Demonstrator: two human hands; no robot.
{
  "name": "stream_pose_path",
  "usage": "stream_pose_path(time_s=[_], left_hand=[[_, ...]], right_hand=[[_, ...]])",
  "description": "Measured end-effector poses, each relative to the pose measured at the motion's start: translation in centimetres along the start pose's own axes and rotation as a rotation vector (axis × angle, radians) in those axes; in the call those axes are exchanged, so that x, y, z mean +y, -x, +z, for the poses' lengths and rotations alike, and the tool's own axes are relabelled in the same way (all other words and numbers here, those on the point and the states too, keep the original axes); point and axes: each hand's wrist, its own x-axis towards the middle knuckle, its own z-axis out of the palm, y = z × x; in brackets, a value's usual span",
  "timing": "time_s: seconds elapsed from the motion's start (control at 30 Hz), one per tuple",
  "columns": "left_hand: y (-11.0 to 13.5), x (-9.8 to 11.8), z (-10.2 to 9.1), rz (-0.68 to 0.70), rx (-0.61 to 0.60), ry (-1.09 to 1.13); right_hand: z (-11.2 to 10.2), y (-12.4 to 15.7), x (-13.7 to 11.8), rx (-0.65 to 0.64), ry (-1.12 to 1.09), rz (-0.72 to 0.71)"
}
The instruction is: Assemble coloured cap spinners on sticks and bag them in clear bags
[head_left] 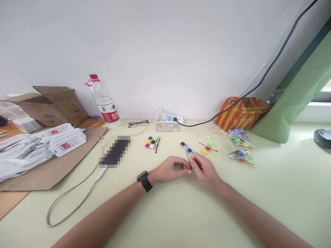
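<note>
My left hand (170, 169), with a black watch on the wrist, and my right hand (204, 169) meet over the pale green table (165, 213). Their fingertips pinch together around a thin black stick (188, 159) that stands up between them. Which hand carries the stick I cannot tell for sure; both touch it. Just beyond lie a black disc (182, 144) and a blue disc with a blue stick (189, 150). A cluster of several coloured discs and sticks (153, 142) lies to the far left of my hands.
Yellow, red and green discs with sticks (207, 147) and clear bags of parts (240, 148) lie at right. A blurred dark phone (114, 151) with a grey cable, white packets (41, 144) on cardboard, a water bottle (104, 101), glasses (138, 123), a power strip (168, 120), a striped bag (240, 112).
</note>
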Motion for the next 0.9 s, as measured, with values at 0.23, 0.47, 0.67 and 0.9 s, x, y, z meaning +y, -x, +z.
stream_pose_path(time_s=[0.23,0.47,0.67,0.9], left_hand=[[-0.11,0.02,0.12,0.046,0.003,-0.04],[-0.15,-0.41,0.2,-0.001,0.021,-0.04],[-0.18,-0.45,0.12,-0.016,0.024,0.016],[-0.28,-0.39,0.01,-0.04,0.016,0.05]], right_hand=[[0.14,-0.1,-0.11,0.016,-0.028,0.006],[0.62,-0.3,0.21,0.005,-0.148,0.07],[0.67,-0.28,0.07,0.007,-0.181,0.072],[0.87,0.01,0.28,0.013,-0.136,0.028]])
